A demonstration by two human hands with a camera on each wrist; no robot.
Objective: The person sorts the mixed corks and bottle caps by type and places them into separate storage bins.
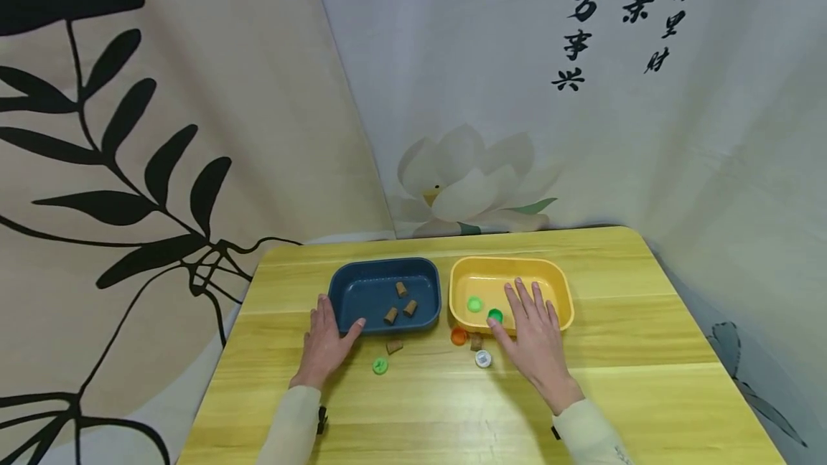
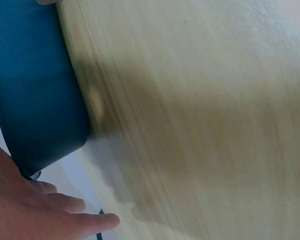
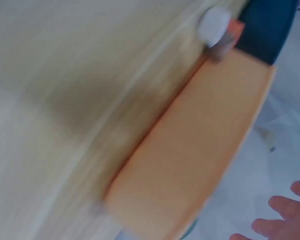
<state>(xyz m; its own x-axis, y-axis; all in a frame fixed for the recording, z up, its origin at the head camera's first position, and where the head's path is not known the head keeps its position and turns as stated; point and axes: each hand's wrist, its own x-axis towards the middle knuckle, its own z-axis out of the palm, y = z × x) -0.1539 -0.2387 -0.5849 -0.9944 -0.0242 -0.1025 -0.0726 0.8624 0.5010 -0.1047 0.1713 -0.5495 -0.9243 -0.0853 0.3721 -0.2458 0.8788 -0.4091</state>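
My left hand (image 1: 323,350) is at the front left corner of a dark blue tray (image 1: 362,300), fingers and thumb extended. Whether it touches the rim is hard to tell. Three corks (image 1: 410,308) lie inside that tray. Over the front edge of a yellow tray (image 1: 481,278), my right hand (image 1: 536,346) spreads its fingers and grips nothing. That tray contains a light green cap (image 1: 474,304) and a darker green cap (image 1: 495,315) by the right thumb. The right wrist view is blurred; it shows the yellow tray's outer wall (image 3: 190,140) and some fingertips (image 3: 285,205).
In front of the blue tray lie a cork (image 1: 394,346) and a green cap (image 1: 380,365) on the wooden table (image 1: 426,415). An orange cap (image 1: 459,336), another cork (image 1: 477,342) and a white cap (image 1: 483,359) sit before the yellow tray. A printed curtain (image 1: 291,92) hangs behind.
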